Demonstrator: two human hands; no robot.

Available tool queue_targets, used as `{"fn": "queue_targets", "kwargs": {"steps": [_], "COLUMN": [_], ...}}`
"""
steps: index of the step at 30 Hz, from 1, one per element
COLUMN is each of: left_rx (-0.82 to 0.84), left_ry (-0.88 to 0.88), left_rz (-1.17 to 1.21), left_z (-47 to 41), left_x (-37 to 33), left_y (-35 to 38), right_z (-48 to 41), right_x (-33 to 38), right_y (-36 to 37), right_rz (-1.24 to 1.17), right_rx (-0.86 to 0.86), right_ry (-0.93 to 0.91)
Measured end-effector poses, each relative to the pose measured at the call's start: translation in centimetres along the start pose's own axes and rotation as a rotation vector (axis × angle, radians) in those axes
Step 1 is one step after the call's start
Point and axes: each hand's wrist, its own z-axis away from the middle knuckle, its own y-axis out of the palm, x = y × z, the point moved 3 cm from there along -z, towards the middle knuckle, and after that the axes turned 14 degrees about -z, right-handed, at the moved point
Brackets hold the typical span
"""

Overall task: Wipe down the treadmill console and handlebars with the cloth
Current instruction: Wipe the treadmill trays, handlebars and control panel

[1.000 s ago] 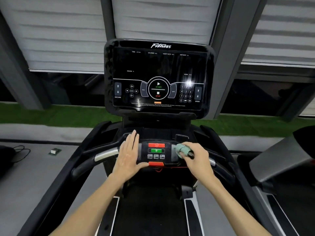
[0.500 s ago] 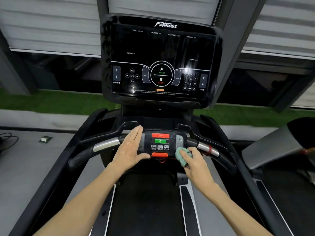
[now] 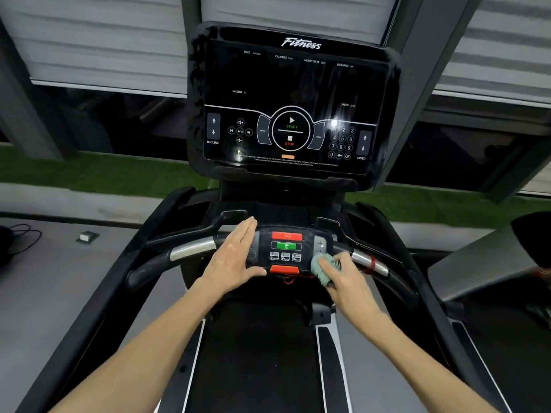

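The console (image 3: 293, 84) carries the brand "Fitness" in white script at its top, then a row of labels — TIME, CALORIES, HEART RATE, DISTANCE — with INCLINE and SPEED lower down. Its round dial (image 3: 290, 131) reads START in green, STOP in red; the keypad (image 3: 341, 143) shows digits to 9 and OK. The handlebar panel (image 3: 286, 251) bears a plus sign; its smaller figures blur.
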Motion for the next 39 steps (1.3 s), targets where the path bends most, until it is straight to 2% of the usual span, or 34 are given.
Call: {"fn": "queue_targets", "kwargs": {"steps": [2,5,7,12,19,23,26,31,35,39], "left_rx": [0.009,0.014,0.011,0.031,0.004,0.034,0.054,0.07,0.056,0.067], "left_ry": [0.018,0.022,0.018,0.0,0.031,0.035,-0.039,-0.261,-0.281,-0.24], "left_rz": [0.009,-0.011,-0.018,-0.045,-0.074,-0.149,-0.253,-0.227,-0.157,-0.15], "left_z": [0.0,0.0,0.0,0.0,0.5,0.4,0.9,2.3,2.3,2.5], "left_x": [0.2,0.2,0.1,-0.1,-0.1,0.6,1.7,3.7,3.9,4.4], "left_y": [-0.2,-0.5,-0.6,-0.7,-0.3,0.0,0.5,1.9,2.3,2.6], "right_z": [1.1,-0.3,-2.5,-5.4,0.3,-2.7,-5.1,-2.6,0.3,-2.3], "right_x": [-0.6,0.1,0.8,1.5,0.5,1.0,1.5,0.8,0.8,1.4], "right_y": [0.6,-0.5,-1.5,-1.9,0.9,-0.5,-1.1,1.1,2.2,0.9], "right_rz": [0.015,0.028,0.041,0.072,0.126,0.151,0.113,0.125,0.126,0.121], "right_rx": [0.074,0.052,-0.009,-0.127,-0.003,-0.114,-0.197,-0.178,-0.117,-0.139], "right_ry": [0.009,-0.044,-0.104,-0.096,-0.181,-0.175,-0.131,-0.125,-0.113,-0.137]}}
